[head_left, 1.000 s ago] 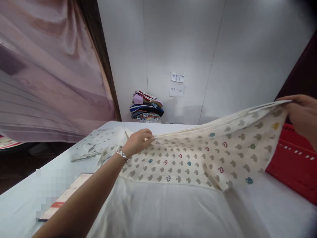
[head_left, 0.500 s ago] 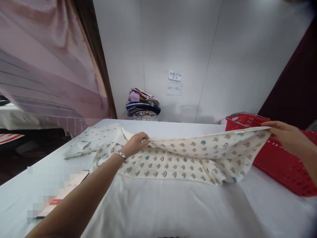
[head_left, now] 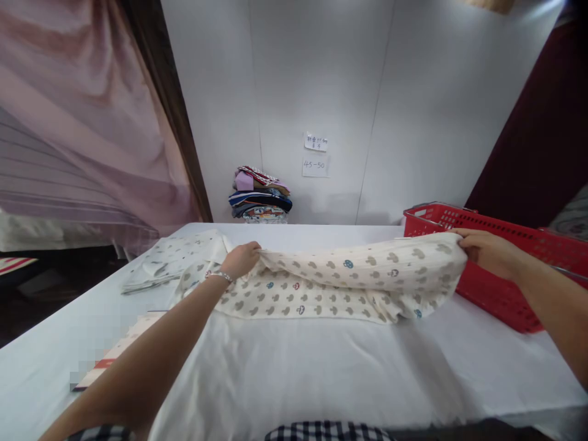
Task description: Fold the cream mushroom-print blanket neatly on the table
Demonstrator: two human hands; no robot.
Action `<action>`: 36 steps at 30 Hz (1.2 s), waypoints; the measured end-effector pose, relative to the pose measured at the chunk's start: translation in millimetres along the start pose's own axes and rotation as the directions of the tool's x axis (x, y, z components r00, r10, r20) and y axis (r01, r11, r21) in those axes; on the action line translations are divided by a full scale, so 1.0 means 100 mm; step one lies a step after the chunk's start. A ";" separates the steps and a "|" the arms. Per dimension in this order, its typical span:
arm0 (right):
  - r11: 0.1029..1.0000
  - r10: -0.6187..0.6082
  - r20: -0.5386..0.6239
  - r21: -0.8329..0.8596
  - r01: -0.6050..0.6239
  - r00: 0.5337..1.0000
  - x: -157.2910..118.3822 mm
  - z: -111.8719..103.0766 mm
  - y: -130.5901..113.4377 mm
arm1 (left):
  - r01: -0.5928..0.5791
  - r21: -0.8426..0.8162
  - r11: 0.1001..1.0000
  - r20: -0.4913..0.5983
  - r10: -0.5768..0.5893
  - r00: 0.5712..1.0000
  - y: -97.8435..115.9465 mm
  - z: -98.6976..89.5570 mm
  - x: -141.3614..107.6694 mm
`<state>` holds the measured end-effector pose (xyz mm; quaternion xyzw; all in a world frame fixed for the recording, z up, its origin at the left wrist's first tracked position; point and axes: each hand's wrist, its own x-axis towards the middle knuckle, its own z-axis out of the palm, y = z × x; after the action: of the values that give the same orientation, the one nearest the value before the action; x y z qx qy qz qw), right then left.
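Observation:
A cream cloth (head_left: 321, 303) printed with grey, blue and red mushrooms stretches across the white-covered table. Its upper layer is lifted along the far edge and droops between my hands. My left hand (head_left: 242, 260), with a silver bracelet at the wrist, pinches that edge near the cloth's left part. At the right end, my right hand (head_left: 482, 248) grips the raised corner in front of a red basket. Left of my left hand, a folded pale cloth (head_left: 158, 263) with small prints lies partly against the mushroom cloth.
The red basket (head_left: 500, 294) stands on the table's right side. Folded clothes (head_left: 261, 195) are piled at the back by the wall, left of two paper notes (head_left: 315, 165). A partly blurred flat item (head_left: 117, 352) lies at left. Pink curtain (head_left: 114, 122) hangs at far left.
The raised right corner has moved left and a little lower in view with my right hand, and the lifted layer hangs looser. The view has shifted, showing more of the basket and checked clothing below.

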<state>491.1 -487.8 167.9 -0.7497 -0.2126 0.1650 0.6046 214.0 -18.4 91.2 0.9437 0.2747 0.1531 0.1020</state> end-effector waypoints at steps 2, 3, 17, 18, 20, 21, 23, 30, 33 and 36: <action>1.000 -0.025 0.054 -0.014 0.026 0.998 -0.07 0.02 -0.05 | 0.042 -0.139 0.989 -0.064 -0.052 0.997 0.00 -0.11 0.04; 0.999 -0.030 0.082 -0.032 0.032 0.996 -0.11 0.01 -0.07 | 0.048 -0.194 0.980 -0.105 -0.070 0.992 0.01 -0.17 0.06; 0.897 -0.061 0.124 -0.428 0.109 0.990 -0.12 -0.15 0.52 | -0.124 -0.115 0.986 0.120 0.137 0.983 -0.08 -0.02 -0.26; 0.893 -0.062 0.134 -0.435 0.115 0.989 -0.10 -0.13 0.55 | -0.128 -0.116 0.985 0.118 0.141 0.983 -0.08 0.01 -0.26; 0.894 -0.048 0.152 -0.435 0.111 0.987 -0.06 -0.09 0.60 | -0.124 -0.121 0.985 0.126 0.140 0.982 -0.11 0.07 -0.23; 0.897 -0.033 0.160 -0.430 0.100 0.987 -0.05 -0.07 0.61 | -0.115 -0.124 0.986 0.142 0.133 0.981 -0.14 0.10 -0.22; 0.909 0.009 0.176 -0.412 0.065 0.984 -0.03 -0.05 0.62 | -0.092 -0.125 0.988 0.202 0.116 0.972 -0.21 0.15 -0.19; 0.948 0.018 0.194 -0.314 0.044 0.981 0.05 0.04 0.55 | -0.019 -0.113 0.993 0.219 0.043 0.975 -0.33 0.29 -0.12; 0.938 0.050 0.230 -0.345 0.033 0.972 0.13 0.09 0.57 | 0.040 -0.133 0.990 0.240 -0.007 0.971 -0.35 0.35 -0.11; 0.940 0.088 0.290 -0.342 0.017 0.953 0.19 0.13 0.59 | 0.064 -0.149 0.987 0.242 -0.026 0.970 -0.38 0.39 -0.11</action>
<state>507.5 -477.8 107.2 -0.8126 -0.3136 0.2490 0.4234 200.4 3.1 41.4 0.9380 0.2690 0.0566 0.2111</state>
